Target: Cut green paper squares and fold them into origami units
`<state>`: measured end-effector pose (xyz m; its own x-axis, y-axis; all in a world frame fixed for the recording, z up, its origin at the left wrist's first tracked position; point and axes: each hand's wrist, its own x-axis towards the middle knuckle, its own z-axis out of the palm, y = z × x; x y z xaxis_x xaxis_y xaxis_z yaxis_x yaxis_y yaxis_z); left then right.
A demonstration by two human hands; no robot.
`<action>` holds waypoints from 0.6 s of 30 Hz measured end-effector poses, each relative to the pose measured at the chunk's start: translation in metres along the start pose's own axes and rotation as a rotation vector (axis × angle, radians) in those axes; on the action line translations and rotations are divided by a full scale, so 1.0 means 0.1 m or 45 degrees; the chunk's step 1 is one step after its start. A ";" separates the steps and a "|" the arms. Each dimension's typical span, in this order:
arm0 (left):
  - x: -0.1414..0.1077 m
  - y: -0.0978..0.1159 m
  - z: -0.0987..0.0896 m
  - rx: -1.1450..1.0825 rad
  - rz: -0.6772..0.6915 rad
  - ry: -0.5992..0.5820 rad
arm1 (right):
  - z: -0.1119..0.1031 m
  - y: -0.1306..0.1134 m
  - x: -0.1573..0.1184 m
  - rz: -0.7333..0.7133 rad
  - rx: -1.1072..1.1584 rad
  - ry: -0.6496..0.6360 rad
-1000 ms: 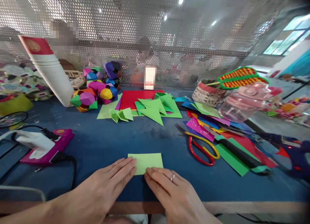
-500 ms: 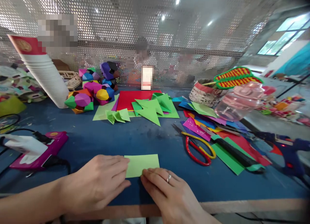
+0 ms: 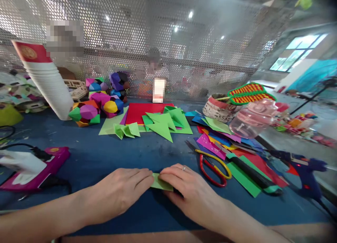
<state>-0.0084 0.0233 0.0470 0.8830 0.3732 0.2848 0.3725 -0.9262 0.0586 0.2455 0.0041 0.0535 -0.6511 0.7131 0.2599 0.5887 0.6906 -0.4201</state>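
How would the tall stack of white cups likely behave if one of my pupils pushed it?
The stack of white cups would probably tip easily, being much taller than wide. It may slide apart, since the closely spaced rims suggest separate nested cups.

Near the front edge of the bench (image 3: 150, 215), my left hand (image 3: 123, 188) touches and my right hand (image 3: 191, 187) pinches a pale-green paper (image 3: 159, 182); red-and-yellow-handled scissors (image 3: 210, 154) lie farther in, stacked paper cups (image 3: 50, 85) lean near the far edge.

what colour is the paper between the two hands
The paper is light green, best seen in the head view.
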 end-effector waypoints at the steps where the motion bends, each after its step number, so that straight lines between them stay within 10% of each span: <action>1: 0.02 -0.04 -0.01 -0.118 -0.070 0.028 | -0.04 0.04 0.06 0.014 0.040 -0.007; 7: 0.23 -0.36 -0.10 -1.062 -0.976 0.188 | -0.15 0.27 0.48 0.393 0.542 0.016; 18: 0.24 -0.49 -0.06 -1.511 -1.215 0.214 | 0.00 0.42 0.49 0.516 1.069 -0.026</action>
<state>-0.0070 0.0769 0.0572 0.3823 0.9010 -0.2051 0.2566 0.1097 0.9603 0.2386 0.0675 0.0490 -0.4849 0.8728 -0.0561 0.2388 0.0704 -0.9685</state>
